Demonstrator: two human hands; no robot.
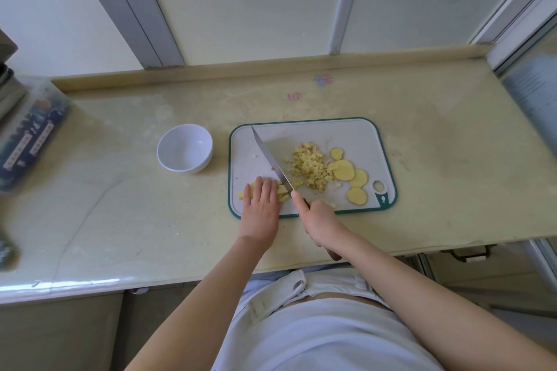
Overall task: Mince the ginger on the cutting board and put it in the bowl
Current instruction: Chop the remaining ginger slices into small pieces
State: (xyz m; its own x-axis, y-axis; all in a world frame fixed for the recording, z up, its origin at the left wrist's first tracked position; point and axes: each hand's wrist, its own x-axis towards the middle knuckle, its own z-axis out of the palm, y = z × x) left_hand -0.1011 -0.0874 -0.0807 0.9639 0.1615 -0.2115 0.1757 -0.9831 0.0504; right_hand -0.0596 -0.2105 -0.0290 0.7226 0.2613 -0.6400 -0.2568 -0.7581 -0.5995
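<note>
- Ginger strips (pixel 283 190) lie at the near-left corner of the cutting board (pixel 355 135), under the left grip (pixel 261 202), which presses them down with flat fingers and clasps nothing.
- Right grip (pixel 321 221) is clenched around the handle of the kitchen knife (pixel 269 156); the blade crosses the strips just beside the left fingertips.
- Diced ginger (pixel 310 167) is piled mid-board, with round ginger slices (pixel 343 170) uncut just to its right.
- White bowl (pixel 180 147) stands empty on the desk (pixel 120 190), left of the board.
- Mincing is in hand, seemingly about halfway; the next chop calls for fingertips kept back from the edge, then the slices.
</note>
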